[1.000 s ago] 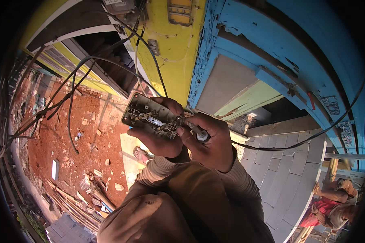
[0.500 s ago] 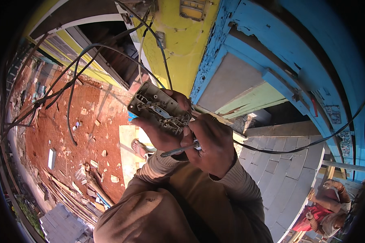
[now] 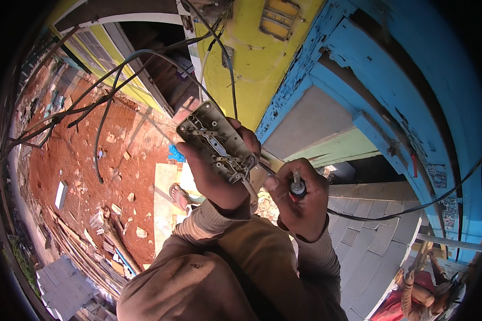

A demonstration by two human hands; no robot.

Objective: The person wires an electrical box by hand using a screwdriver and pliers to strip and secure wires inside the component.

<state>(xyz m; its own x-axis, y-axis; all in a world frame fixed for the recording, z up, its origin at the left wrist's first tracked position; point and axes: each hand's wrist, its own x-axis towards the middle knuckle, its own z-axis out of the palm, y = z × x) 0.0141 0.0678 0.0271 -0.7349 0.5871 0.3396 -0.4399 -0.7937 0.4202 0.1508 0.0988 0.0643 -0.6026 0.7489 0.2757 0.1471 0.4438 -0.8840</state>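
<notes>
My left hand (image 3: 215, 179) grips an opened grey plastic socket strip (image 3: 215, 141), its inside with metal contact strips facing me. My right hand (image 3: 300, 200) is closed around a screwdriver (image 3: 296, 187) with a red and black handle. Its thin shaft runs up and left to the strip's lower end near my left fingers. Both forearms wear ribbed tan sleeves.
Black cables (image 3: 118, 75) loop across the upper left toward a yellow wall (image 3: 251, 59). A blue wooden frame (image 3: 391, 80) fills the right, with grey roof tiles (image 3: 359, 241) below. Red earth (image 3: 75, 160) with rubble lies far below. Another person (image 3: 418, 294) sits at lower right.
The socket strip has moved up and turned more upright in my left hand. My right hand has shifted right and down, drawing the screwdriver handle away from the strip.
</notes>
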